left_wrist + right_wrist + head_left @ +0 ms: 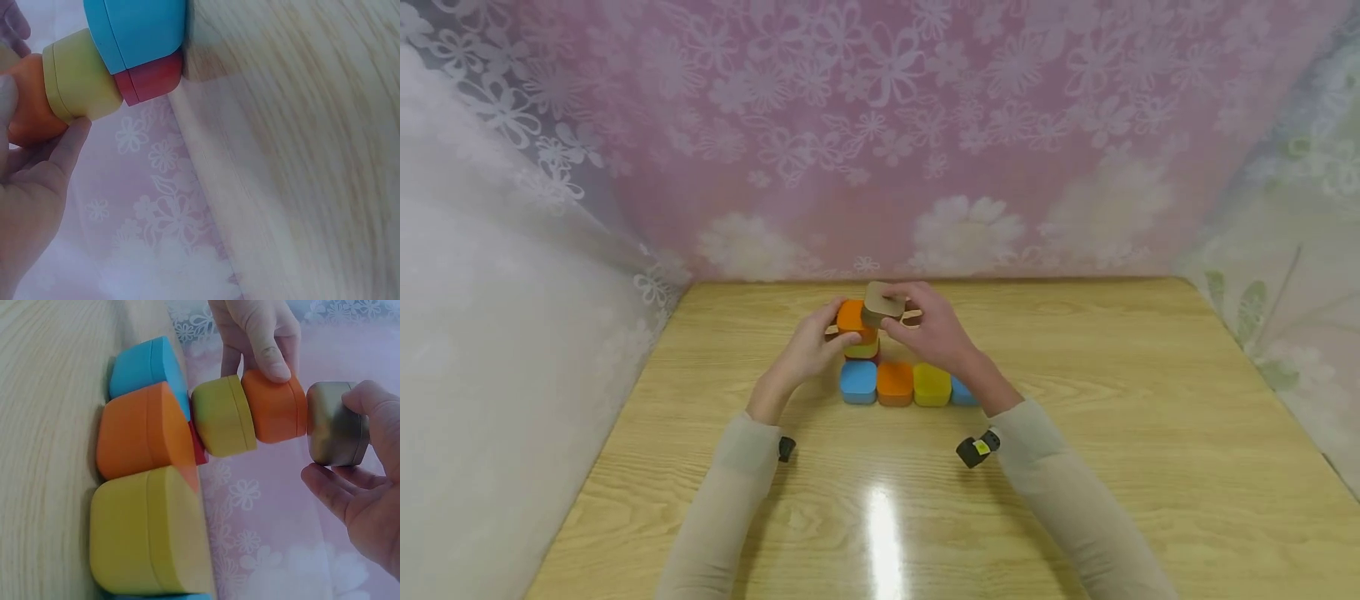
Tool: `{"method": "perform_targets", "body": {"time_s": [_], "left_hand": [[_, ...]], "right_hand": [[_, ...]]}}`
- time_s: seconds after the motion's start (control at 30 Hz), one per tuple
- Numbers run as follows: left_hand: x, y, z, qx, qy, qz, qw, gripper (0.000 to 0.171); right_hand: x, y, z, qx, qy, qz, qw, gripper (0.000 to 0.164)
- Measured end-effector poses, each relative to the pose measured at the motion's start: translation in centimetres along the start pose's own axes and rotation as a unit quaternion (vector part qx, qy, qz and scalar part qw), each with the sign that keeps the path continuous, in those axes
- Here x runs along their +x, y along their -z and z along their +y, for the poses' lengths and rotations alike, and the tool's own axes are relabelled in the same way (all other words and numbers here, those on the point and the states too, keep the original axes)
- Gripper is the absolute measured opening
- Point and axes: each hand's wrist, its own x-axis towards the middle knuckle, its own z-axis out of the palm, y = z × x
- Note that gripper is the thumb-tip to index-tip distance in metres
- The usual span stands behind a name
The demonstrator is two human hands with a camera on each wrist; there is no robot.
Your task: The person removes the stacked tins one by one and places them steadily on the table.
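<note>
My left hand (801,354) holds an orange box (852,313) with rounded corners, thumb on the near side and fingers on the far side. Under it are a yellow box (220,419) and, lowest, a red box (155,79), making a small tower. Between the thumb and fingers of my right hand (934,329) is a bronze-brown box (878,300) of the same shape. It hangs over the right part of the orange box's top; whether the two touch I cannot tell.
Just in front of the tower stands a row on the wooden table (1112,467): a blue box (859,382), a second orange box (895,383), a second yellow box (932,384) and another blue box (963,393), partly behind my right wrist. A flowered curtain (865,150) hangs behind.
</note>
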Motion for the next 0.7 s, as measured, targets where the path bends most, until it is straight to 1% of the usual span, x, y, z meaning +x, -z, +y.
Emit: {"method": "perform_targets", "body": {"time_s": [0.17,0.3,0.37,0.57,0.7], "left_hand": [[0.0,-0.2,-0.1,0.005,-0.003,-0.007,1.0000,0.056],[0.0,-0.3,0.0,-0.004,0.001,-0.008,1.0000,0.056],[0.0,-0.2,0.0,-0.003,0.004,-0.005,1.0000,0.057],[-0.1,0.0,0.2,0.015,0.015,0.000,0.9998,0.058],[-0.1,0.1,0.3,0.016,0.015,-0.001,0.9998,0.056]], "right_hand": [[-0.9,0.2,0.7,0.015,-0.019,0.010,1.000,0.040],[-1.5,0.4,1.1,0.017,-0.027,0.016,0.999,0.040],[-1.7,0.5,1.4,0.010,-0.026,0.011,1.000,0.038],[-2.1,0.4,2.2,-0.019,-0.031,-0.023,0.999,0.036],[-2.1,0.4,2.3,-0.030,-0.031,-0.028,0.999,0.037]]}}
